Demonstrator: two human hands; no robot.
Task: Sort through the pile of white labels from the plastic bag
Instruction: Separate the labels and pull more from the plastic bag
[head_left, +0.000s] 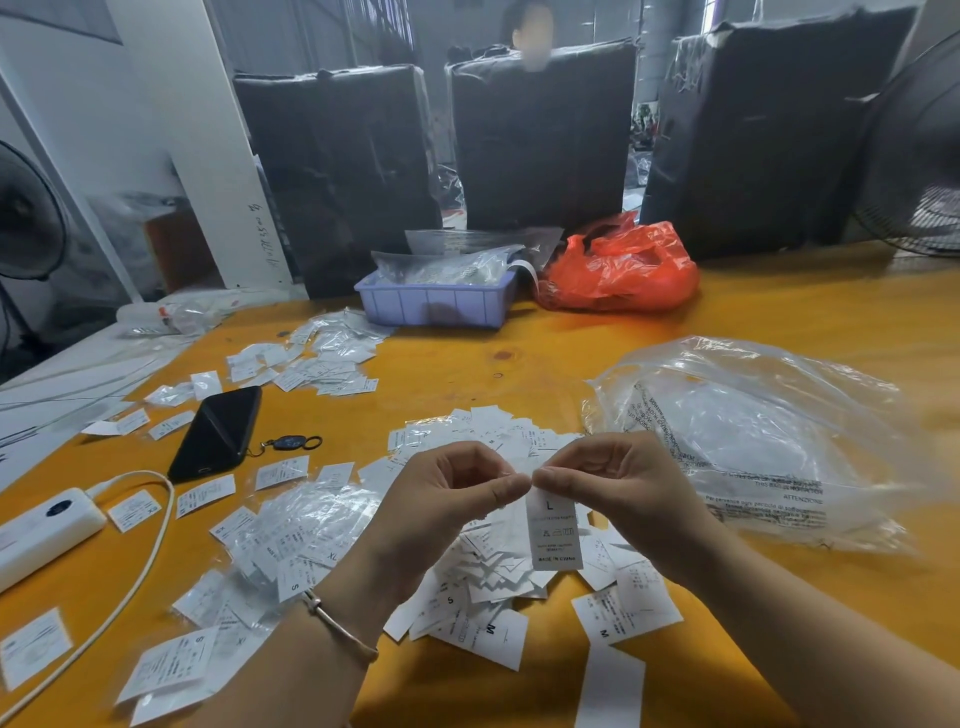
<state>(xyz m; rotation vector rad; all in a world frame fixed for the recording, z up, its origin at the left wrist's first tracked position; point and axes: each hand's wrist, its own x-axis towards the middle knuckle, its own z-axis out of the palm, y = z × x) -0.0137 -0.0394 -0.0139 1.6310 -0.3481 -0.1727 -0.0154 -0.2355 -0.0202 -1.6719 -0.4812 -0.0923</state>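
Head view: nearest us, both hands are raised over the label pile (498, 582) on the orange table (779, 322). We read the right hand (613, 483) as pinching the top edge of a white label marked L (553, 530), which hangs upright below the fingertips. The left hand (457, 493) meets it at the same top edge, fingers curled, thumb pressed toward the forefinger; whether it holds that label or a second one we cannot tell.

Handling judgement: labels look thin, light and limp, likely to cling in stacks. We would take one by a corner or short edge and slide it off with the thumb.

Left of the pile lie small clear packets of labels (291, 525), a black phone (218, 431) and a white power bank (41, 530). Right of the hands lies the clear plastic bag (769, 426), slack. Farther back: a lilac tray (436, 301), then a red bag (623, 270).
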